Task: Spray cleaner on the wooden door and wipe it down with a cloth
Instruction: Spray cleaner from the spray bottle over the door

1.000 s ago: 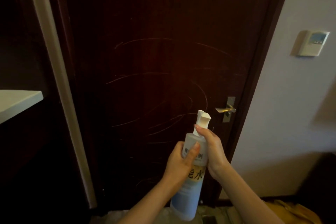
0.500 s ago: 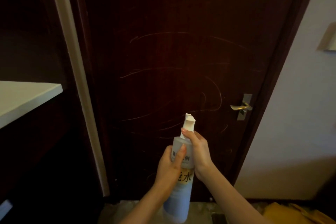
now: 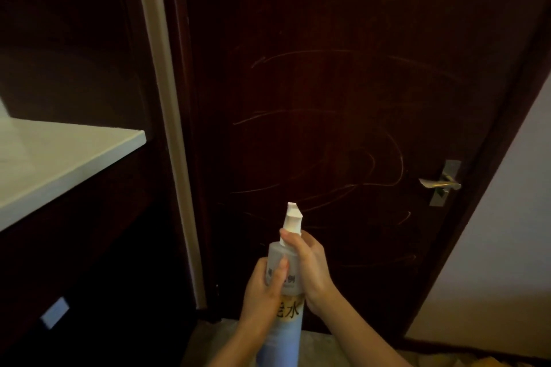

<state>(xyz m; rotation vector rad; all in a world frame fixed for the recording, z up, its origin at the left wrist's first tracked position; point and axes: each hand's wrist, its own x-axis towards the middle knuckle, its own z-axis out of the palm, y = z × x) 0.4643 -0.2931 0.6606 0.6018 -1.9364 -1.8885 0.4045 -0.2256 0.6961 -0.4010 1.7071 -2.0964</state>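
The dark wooden door [image 3: 343,83] fills the middle of the view, streaked with pale curved marks. A tall pale-blue spray bottle [image 3: 281,328] with a white nozzle [image 3: 292,217] is held upright in front of the door's lower part, nozzle pointing toward it. My left hand [image 3: 264,292] grips the bottle's body from the left. My right hand [image 3: 310,265] wraps the neck from the right, with a finger on the trigger. No cloth is in view.
A metal lever handle [image 3: 441,183] sits at the door's right edge. A white countertop [image 3: 59,158] juts in from the left above dark cabinets. A pale vertical frame strip [image 3: 170,128] stands left of the door. A light wall [image 3: 507,232] is at right.
The view has swung left and slightly closer, so the door handle sits further right and more countertop shows. Both hands keep the same hold on the bottle.
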